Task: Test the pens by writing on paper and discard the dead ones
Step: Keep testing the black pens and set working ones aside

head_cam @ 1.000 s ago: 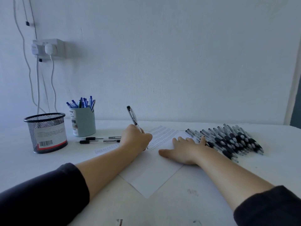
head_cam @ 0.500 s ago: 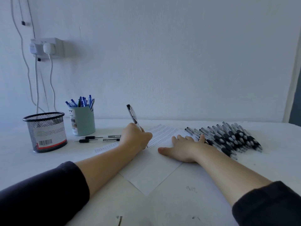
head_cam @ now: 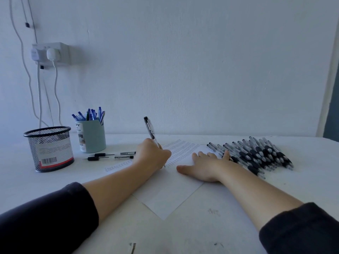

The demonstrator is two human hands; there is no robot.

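Head view: clear pen, black clicker, tilted upright over paper.

White counter with pens, paper and two holders on it

A sheet of paper lies at the middle, turned corner-on toward the near edge, its far part covered in rows of small marks. To its right a pile of black-banded pens rests side by side. To its left two loose pens lie parallel, and behind them stands a pale green cup of blue pens. Further left sits a black mesh holder with a barcode label. Dark scuffs mark the near surface.
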